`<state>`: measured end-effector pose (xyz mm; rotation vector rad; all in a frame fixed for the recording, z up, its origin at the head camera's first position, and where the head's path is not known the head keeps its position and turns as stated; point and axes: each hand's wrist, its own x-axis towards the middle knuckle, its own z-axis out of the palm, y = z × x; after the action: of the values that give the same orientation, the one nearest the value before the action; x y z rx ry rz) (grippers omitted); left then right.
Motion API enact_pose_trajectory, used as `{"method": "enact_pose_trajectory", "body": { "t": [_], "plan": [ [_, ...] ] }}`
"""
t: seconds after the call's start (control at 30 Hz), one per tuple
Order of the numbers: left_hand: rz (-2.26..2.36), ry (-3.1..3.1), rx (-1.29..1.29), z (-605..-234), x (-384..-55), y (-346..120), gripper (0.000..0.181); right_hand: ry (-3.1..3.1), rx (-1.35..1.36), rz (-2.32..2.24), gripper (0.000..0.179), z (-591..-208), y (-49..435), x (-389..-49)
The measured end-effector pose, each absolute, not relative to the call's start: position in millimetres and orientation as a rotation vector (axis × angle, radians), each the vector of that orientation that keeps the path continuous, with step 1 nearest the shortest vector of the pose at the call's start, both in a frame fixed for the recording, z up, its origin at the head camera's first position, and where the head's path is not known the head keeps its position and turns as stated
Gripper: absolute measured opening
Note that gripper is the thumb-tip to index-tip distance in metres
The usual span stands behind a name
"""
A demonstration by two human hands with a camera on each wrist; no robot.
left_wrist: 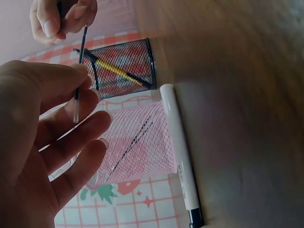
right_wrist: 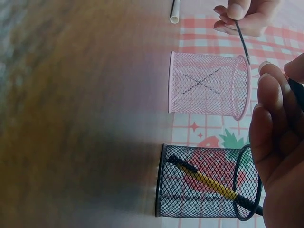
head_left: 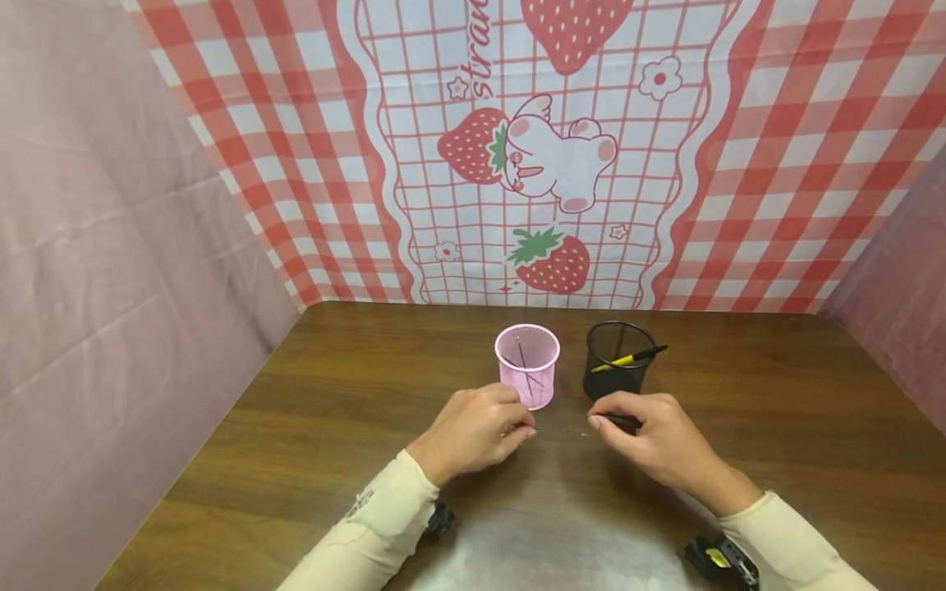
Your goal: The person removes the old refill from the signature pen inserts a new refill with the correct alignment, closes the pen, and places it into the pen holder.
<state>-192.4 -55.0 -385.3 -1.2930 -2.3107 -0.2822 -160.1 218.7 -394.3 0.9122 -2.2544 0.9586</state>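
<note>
My left hand (head_left: 480, 427) pinches a thin pen refill (left_wrist: 83, 50) between thumb and index finger. The refill is dark along most of its length and clear at one end, and its far tip points toward my right hand (head_left: 658, 431). That right hand holds a black pen part (head_left: 622, 422), mostly covered by the fingers. Just beyond the left hand stands a pink mesh cup (head_left: 527, 369) with two dark refills crossed inside. A black mesh cup (head_left: 617, 377) stands beyond the right hand, and a yellow-and-black pen (right_wrist: 209, 183) leans in it.
On the tabletop beside the pink cup lies a white pen barrel (left_wrist: 176, 142) with a dark end, hidden behind the left hand in the head view. A red checked cloth (head_left: 296, 148) hangs behind the brown table (head_left: 310, 394).
</note>
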Motion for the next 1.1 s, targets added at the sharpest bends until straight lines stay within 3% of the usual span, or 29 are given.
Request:
{"method": "enact_pose_trajectory", "body": {
  "t": [1.1],
  "plan": [
    [-0.078, -2.423, -1.36, -395, -181, -44, 0.011, -2.256, 0.922, 0.972, 0.029, -393, 218, -160]
  ]
}}
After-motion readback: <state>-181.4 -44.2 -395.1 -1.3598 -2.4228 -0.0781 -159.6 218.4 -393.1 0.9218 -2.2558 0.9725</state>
